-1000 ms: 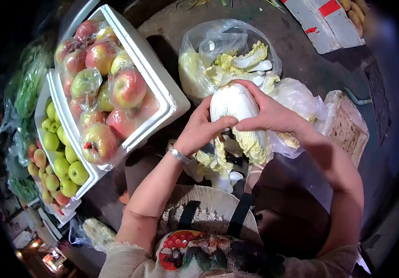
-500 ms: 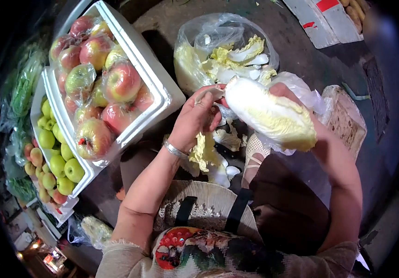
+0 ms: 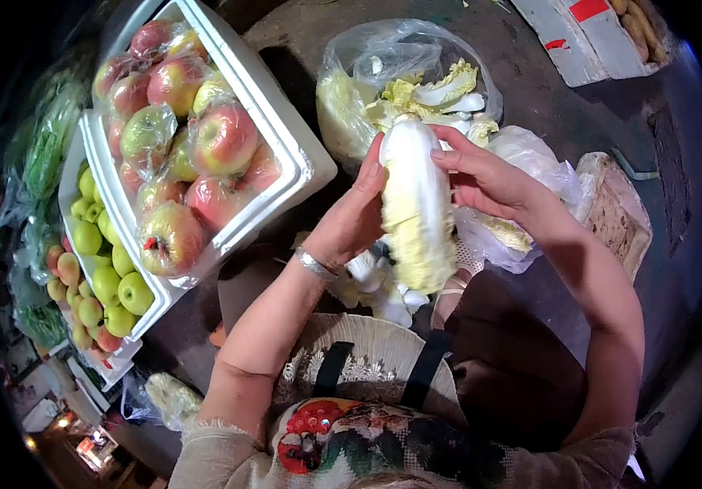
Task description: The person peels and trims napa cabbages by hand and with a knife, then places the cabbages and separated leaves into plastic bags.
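Note:
A napa cabbage (image 3: pixel 419 224), white at the stem end and pale yellow toward the leaves, is held between my two hands with its stem end pointing away from me. My left hand (image 3: pixel 353 205) presses along its left side, a silver bangle on that wrist. On the other side, my right hand (image 3: pixel 490 183) grips it near the stem end with thumb and fingers. Loose cabbage leaves (image 3: pixel 388 297) lie on the floor below, partly hidden by the cabbage and my left arm. Beyond my hands, a clear plastic bag (image 3: pixel 347 114) holds more torn leaves (image 3: pixel 441 91).
At left, a white foam box (image 3: pixel 290 163) holds wrapped apples (image 3: pixel 225 138); green apples (image 3: pixel 106 285) sit in another box beside it. A thin white bag (image 3: pixel 534 167) and a worn, stained block (image 3: pixel 616 216) are at right. A box of brownish produce (image 3: pixel 640 33) stands far right.
The cabbage has swung left and turned from slanted to nearly upright in view. My left hand has moved from a small piece at the stem end onto the cabbage's side.

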{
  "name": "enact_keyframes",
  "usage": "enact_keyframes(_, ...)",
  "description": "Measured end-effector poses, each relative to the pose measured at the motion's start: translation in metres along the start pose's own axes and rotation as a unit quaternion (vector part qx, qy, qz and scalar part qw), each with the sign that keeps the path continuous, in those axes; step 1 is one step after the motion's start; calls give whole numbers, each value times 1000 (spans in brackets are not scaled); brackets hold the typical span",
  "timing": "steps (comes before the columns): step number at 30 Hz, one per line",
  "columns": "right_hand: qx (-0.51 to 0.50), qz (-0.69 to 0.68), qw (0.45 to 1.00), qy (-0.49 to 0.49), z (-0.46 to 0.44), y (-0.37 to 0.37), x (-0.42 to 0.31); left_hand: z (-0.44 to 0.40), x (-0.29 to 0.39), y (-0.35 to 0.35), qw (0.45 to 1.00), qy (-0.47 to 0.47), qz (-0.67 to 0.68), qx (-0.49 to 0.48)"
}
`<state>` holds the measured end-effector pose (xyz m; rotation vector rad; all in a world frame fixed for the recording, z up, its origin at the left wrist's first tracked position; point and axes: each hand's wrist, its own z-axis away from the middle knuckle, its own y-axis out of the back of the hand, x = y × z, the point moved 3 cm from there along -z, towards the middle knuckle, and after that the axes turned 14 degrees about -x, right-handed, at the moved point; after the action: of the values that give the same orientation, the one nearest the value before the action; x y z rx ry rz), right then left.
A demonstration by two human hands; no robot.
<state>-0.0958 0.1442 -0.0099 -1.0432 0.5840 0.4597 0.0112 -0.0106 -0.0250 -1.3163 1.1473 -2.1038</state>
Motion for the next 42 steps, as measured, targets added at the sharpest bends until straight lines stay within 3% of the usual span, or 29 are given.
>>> enact_keyframes(1,-2,-1,1000,-1,2,0,-5,0,-2,1,1000,-3,25,10)
enact_keyframes(3,25,129,989,-73,9,9,-10,1,-6,3,997,-9,75,31)
enact_keyframes(6,42,172,981,-74,15,8,-16,1,-10,0,991,5,132,36)
enact_keyframes(8,37,207,974,-81,16,7,-20,1,-9,-3,974,14,226,-31)
enact_keyframes(11,53,257,962,-83,15,13,-20,-1,-5,-7,973,8,231,-15)
enact_keyframes(13,79,405,909,49,12,15,-26,0,-6,-3,969,9,247,-12)
enact_keyframes(14,79,404,910,49,14,15,-26,0,-7,-1,973,11,230,-22)
enact_keyframes(16,30,689,698,192,18,-18,-46,-2,-8,-4,976,15,215,-33)
enact_keyframes(17,31,689,699,190,17,-21,-45,-3,-7,-11,971,21,239,-13)
enact_keyframes(19,-76,727,675,101,11,-29,-35,-3,-9,-13,964,28,264,9)
enact_keyframes(21,-121,696,700,103,5,-31,-33,-2,-11,-10,962,55,267,-7)
enact_keyframes(23,-157,599,785,10,3,-30,-32,-1,-21,3,967,73,244,7)
enact_keyframes(24,-150,576,803,21,4,-28,-28,-2,-23,3,967,71,244,16)
enact_keyframes(28,-130,563,814,53,3,-23,-24,-7,-25,5,952,77,295,-11)
enact_keyframes(30,-117,478,870,15,3,-26,-27,-6,-27,8,958,68,277,-26)
enact_keyframes(33,-103,433,895,29,-1,-24,-26,-12,-31,14,966,63,249,-40)
enact_keyframes(34,-95,437,894,31,-2,-23,-24,-12,-28,10,992,59,99,43)
enact_keyframes(38,-33,487,863,132,-8,-24,-15,-13,-27,8,999,7,-42,-1)
enact_keyframes(39,-33,486,863,133,-10,-24,-14,-8,-27,0,980,-26,-187,65)
enact_keyframes(40,19,465,873,147,-13,-21,-16,-7,-28,3,999,-13,-39,35)
enact_keyframes(42,102,416,891,150,-22,-14,-21,-4,-30,10,962,24,270,23)
